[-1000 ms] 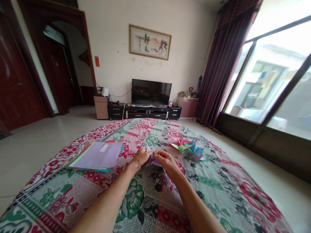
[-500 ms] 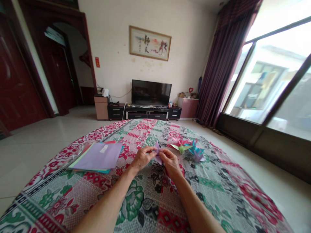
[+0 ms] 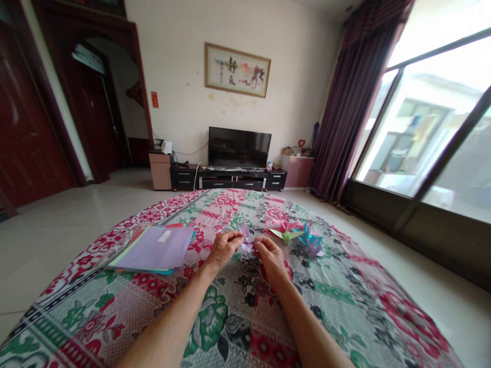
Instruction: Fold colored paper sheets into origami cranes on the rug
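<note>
Between my hands is a small folded purple paper crane (image 3: 246, 236), one point standing up and its pale body spread toward me. The fingers of my left hand (image 3: 223, 250) are closed on its left side. My right hand (image 3: 270, 256) pinches at its right edge, thumb against forefinger; the exact grip is partly hidden by the fingers. To the right of my hands sit several finished-looking paper cranes: a green one (image 3: 287, 235), a pink one (image 3: 282, 224), a blue one (image 3: 309, 236) and another purple one (image 3: 314, 249).
A stack of coloured paper sheets (image 3: 153, 248), purple on top with a small white label, lies on the left of the round table. A flowered cloth (image 3: 215, 317) covers the table. Beyond stand a television (image 3: 240, 147) and a low black cabinet (image 3: 218, 182).
The purple crane has turned and its folds show more openly between my hands. My right fingers have shifted slightly right, widening the gap between the hands.
</note>
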The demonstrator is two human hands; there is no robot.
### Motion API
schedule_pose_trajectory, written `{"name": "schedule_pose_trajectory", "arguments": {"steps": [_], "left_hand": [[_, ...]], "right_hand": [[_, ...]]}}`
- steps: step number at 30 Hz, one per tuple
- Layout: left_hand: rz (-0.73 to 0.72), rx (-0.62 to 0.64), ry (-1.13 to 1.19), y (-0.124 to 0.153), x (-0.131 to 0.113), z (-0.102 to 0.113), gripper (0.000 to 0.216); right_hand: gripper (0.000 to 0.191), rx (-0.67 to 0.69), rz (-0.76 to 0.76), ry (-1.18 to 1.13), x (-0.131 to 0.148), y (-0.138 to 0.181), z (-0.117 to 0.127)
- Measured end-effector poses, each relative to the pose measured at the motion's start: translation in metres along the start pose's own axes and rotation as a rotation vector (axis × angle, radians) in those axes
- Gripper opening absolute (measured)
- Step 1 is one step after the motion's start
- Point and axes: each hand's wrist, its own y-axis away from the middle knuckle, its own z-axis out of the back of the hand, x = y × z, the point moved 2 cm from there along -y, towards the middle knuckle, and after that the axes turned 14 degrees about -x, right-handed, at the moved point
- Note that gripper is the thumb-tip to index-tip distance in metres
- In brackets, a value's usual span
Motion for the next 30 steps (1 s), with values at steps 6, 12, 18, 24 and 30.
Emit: {"name": "schedule_pose_trajectory", "arguments": {"steps": [6, 12, 18, 24, 30], "left_hand": [[0.058, -0.006, 0.046, 0.001, 0.002, 0.0, 0.022], [0.088, 0.014, 0.088, 0.002, 0.001, -0.002, 0.021], [0.147, 0.031, 0.172, 0.0, 0.004, -0.001, 0.024], [0.246, 0.19, 0.263, 0.003, 0.003, 0.001, 0.025], [0.326, 0.315, 0.268, 0.006, 0.002, 0.004, 0.022]], "right_hand": [[0.02, 0.033, -0.002, 0.004, 0.003, 0.003, -0.001], [0.022, 0.032, 0.011, 0.016, 0.006, 0.006, -0.002], [0.029, 0.096, 0.007, -0.018, 0.006, 0.005, -0.002], [0.031, 0.113, -0.115, -0.102, 0.003, 0.003, -0.002], [0.028, 0.373, -0.214, -0.172, 0.007, 0.012, -0.009]]}}
